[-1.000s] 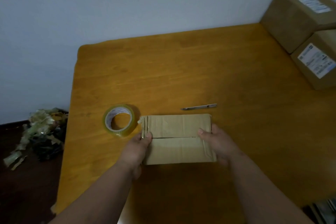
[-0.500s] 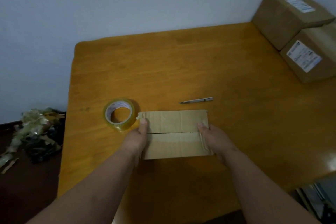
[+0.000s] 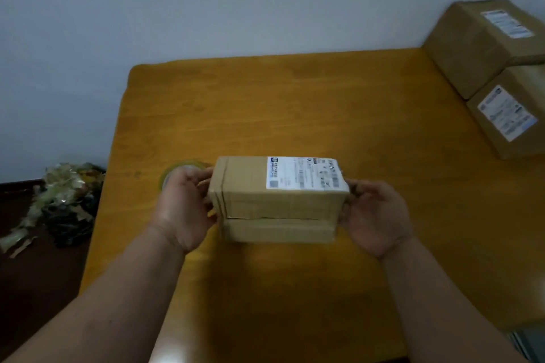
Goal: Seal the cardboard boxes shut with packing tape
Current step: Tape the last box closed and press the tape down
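Observation:
A small cardboard box (image 3: 265,203) is tipped up above the wooden table (image 3: 295,103), its white shipping label facing up and its flap seam facing me. My left hand (image 3: 182,206) grips the box's left end and my right hand (image 3: 374,212) grips its right end. The roll of clear packing tape (image 3: 188,166) lies on the table behind my left hand, mostly hidden by it. The small metal cutter seen earlier is hidden behind the box.
Two larger labelled cardboard boxes (image 3: 483,47) (image 3: 513,115) stand at the table's far right. A pile of crumpled tape and scraps (image 3: 59,200) lies on the dark floor to the left. A grey wall runs behind the table.
The box lay flat on the table with the seam up; now both hands have lifted it and turned it so the label side is on top.

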`<act>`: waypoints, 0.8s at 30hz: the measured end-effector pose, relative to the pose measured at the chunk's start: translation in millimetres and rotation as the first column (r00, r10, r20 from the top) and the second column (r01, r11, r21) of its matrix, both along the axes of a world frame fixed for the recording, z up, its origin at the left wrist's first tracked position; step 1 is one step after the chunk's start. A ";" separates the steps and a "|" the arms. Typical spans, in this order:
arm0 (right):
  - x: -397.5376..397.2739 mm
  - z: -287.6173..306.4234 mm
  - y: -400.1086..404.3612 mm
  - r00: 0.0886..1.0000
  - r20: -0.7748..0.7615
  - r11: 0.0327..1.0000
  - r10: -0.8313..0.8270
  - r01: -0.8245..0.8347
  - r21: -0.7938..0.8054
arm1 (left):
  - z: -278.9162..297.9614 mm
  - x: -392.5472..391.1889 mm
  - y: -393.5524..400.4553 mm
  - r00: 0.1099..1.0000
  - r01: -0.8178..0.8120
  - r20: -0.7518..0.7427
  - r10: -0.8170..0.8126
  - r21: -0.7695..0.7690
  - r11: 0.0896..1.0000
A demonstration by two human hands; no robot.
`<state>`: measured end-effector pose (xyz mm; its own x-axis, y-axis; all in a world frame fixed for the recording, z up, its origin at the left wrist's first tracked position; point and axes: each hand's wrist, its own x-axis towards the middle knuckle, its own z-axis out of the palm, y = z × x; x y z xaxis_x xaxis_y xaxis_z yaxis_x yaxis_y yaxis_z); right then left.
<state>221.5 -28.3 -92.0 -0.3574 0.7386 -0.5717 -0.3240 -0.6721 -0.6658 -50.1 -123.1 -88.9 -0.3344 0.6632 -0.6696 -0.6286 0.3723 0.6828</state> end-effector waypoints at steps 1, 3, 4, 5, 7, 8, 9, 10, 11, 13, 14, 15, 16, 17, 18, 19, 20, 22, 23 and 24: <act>-0.3 3.8 2.5 0.998 -0.025 0.998 -0.065 0.065 -0.008 | 0.8 -1.6 -0.2 0.999 -0.009 0.030 0.009 0.004 1.000; -4.4 3.2 3.0 0.994 0.101 0.999 -0.047 0.045 0.021 | -0.6 3.9 -2.6 1.000 0.011 -0.020 -0.012 -0.083 0.997; -7.2 -1.0 0.1 0.975 0.218 0.998 0.042 -0.050 0.034 | -4.4 9.0 -4.1 0.998 0.008 -0.067 -0.018 -0.155 0.988; -10.0 -6.2 -4.1 0.938 0.315 0.987 0.146 -0.160 0.020 | -5.4 16.7 -6.9 0.994 0.021 -0.097 -0.043 -0.220 0.975; -12.1 -12.8 -10.2 0.866 0.408 0.955 0.290 -0.288 -0.068 | -3.4 31.1 -11.8 0.991 0.067 -0.094 -0.096 -0.272 0.960; -11.0 -14.2 -11.3 0.856 0.403 0.945 0.325 -0.305 -0.113 | -1.9 35.9 -13.6 0.992 0.077 -0.080 -0.101 -0.266 0.961; -10.4 -13.5 -11.2 0.854 0.387 0.938 0.348 -0.310 -0.159 | -3.0 38.1 -15.3 0.992 0.092 -0.055 -0.110 -0.257 0.962; -8.9 -11.9 -11.2 0.865 0.358 0.935 0.351 -0.299 -0.192 | -3.4 38.8 -16.6 0.993 0.103 -0.028 -0.113 -0.243 0.965; -5.8 -8.5 -12.2 0.887 0.308 0.935 0.343 -0.290 -0.206 | -2.1 40.0 -18.6 0.993 0.115 0.003 -0.118 -0.228 0.967; -1.1 -2.2 -14.9 0.924 0.177 0.931 0.338 -0.301 -0.205 | 0.4 38.7 -23.1 0.992 0.121 0.054 -0.113 -0.198 0.973; 2.1 0.5 -15.1 0.935 0.106 0.929 0.339 -0.314 -0.197 | 1.9 37.2 -23.7 0.992 0.120 0.065 -0.110 -0.181 0.976; 5.3 2.2 -13.4 0.944 0.064 0.935 0.324 -0.310 -0.173 | 2.2 34.8 -24.1 0.990 0.132 0.060 -0.124 -0.144 0.981; 6.9 2.3 -11.0 0.950 0.079 0.947 0.303 -0.291 -0.135 | 4.0 33.7 -24.1 0.988 0.154 0.046 -0.150 -0.090 0.984; 6.3 3.0 -9.9 0.948 0.144 0.958 0.284 -0.274 -0.088 | 3.2 33.5 -24.0 0.987 0.163 0.016 -0.162 -0.059 0.985; 3.8 2.6 -9.8 0.929 0.249 0.962 0.272 -0.270 -0.042 | 3.5 36.0 -23.4 0.985 0.169 -0.029 -0.171 -0.074 0.983; 0.1 1.2 -11.0 0.881 0.379 0.954 0.283 -0.301 -0.013 | 0.0 39.7 -24.0 0.980 0.165 -0.091 -0.178 -0.132 0.977; -4.2 -1.4 -12.9 0.795 0.515 0.931 0.319 -0.366 -0.012 | -0.4 47.3 -25.1 0.964 0.174 -0.161 -0.210 -0.213 0.962; -15.5 -11.5 -20.3 0.587 0.708 0.865 0.393 -0.497 -0.068 | -7.2 64.9 -25.6 0.909 0.186 -0.294 -0.295 -0.347 0.919; -22.1 -14.6 -25.4 0.500 0.768 0.841 0.400 -0.534 -0.091 | -9.8 73.0 -25.4 0.886 0.167 -0.354 -0.300 -0.358 0.918; -27.7 -17.5 -30.2 0.432 0.816 0.827 0.385 -0.554 -0.097 | -10.4 80.5 -24.9 0.855 0.153 -0.416 -0.308 -0.365 0.918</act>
